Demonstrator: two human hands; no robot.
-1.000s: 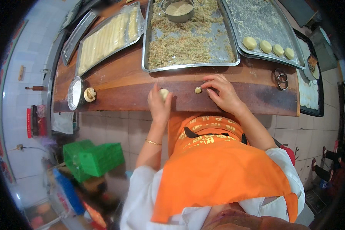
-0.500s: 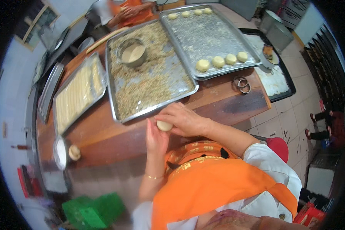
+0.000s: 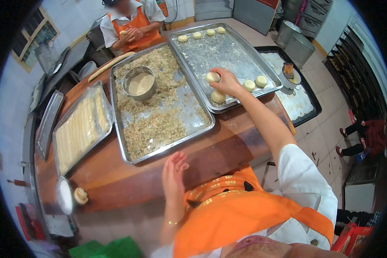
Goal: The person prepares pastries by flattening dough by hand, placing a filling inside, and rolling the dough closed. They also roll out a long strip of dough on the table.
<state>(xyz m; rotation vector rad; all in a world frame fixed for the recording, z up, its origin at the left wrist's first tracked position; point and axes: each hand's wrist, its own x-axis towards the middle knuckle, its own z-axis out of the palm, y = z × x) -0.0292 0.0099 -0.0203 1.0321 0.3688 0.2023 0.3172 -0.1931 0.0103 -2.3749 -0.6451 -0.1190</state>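
Right now the right hand (image 3: 226,81) pinches a pale round dough ball (image 3: 212,77) over the near end of the shiny steel baking tray (image 3: 241,60), just above another dough round (image 3: 218,96); dropped carelessly, they could stick together. The left hand (image 3: 174,172) hovers open and empty over the counter (image 3: 210,150) edge.

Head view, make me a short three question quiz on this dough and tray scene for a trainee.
1. True or false: the right hand holds a dough ball over the steel tray.
2. Which lies in the round tin? A pale crumbs, B water, C eggs.
3. Fill in: the left hand is open and holds ____.

Key: 1 true; 2 A; 3 nothing.
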